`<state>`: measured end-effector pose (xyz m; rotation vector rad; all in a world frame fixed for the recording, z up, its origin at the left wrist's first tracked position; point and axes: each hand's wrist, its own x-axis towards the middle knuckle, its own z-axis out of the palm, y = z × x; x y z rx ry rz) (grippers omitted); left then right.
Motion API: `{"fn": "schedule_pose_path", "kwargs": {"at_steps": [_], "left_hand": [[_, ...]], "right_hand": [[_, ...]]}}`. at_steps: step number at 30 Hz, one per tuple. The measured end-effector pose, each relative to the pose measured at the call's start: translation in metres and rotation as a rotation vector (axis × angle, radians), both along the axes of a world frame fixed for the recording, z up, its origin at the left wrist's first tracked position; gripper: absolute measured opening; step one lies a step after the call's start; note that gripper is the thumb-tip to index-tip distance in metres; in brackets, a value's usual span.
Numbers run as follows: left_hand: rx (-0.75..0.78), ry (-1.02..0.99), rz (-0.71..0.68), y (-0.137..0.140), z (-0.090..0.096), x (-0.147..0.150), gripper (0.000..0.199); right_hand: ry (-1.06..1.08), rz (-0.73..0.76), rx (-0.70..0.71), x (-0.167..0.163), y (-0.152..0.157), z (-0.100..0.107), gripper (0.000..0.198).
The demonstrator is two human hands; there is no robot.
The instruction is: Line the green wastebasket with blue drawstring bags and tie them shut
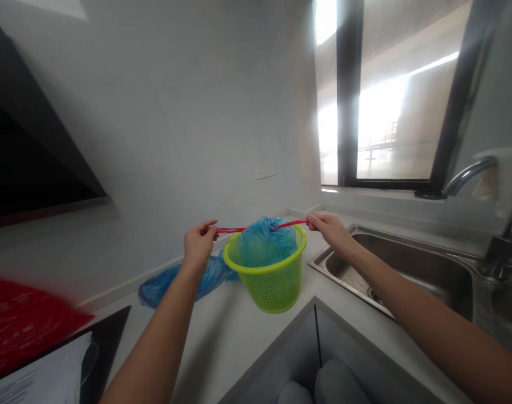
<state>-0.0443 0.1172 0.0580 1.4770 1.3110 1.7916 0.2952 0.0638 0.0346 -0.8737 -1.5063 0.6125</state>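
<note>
A translucent blue drawstring garbage bag [266, 247] sits gathered inside a yellow-green mesh basket [277, 286] on the counter. Its red drawstring [290, 224] is stretched out to both sides. My left hand [200, 242] pinches the left end of the string, just past the basket's rim. On the opposite side, my right hand [327, 227] pinches the other end near the sink corner. The bag's mouth is drawn together between them. The basket stands upright, and neither hand touches it.
More blue plastic [155, 286] lies behind my left forearm against the wall. At right is a steel sink [399, 264] with a faucet [470, 174]. A black cooktop [108, 342] with papers [49, 373] and a red bag [24, 325] are at left. The range hood [37, 163] juts out above.
</note>
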Motion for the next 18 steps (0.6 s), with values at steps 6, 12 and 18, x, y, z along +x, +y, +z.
{"fn": "schedule_pose_path", "kwargs": {"at_steps": [6,12,18], "left_hand": [[-0.055,-0.237,-0.38,-0.025,0.022,0.024,0.043],[0.044,0.143,-0.245,-0.037,0.026,0.052,0.04],[-0.087,0.706,0.176,-0.027,0.008,0.045,0.063]], "right_hand": [[-0.021,-0.064,0.033,-0.025,-0.001,0.022,0.035],[-0.01,-0.049,-0.056,-0.049,0.01,0.036,0.02],[0.055,0.04,-0.192,-0.059,0.013,0.037,0.02]]}}
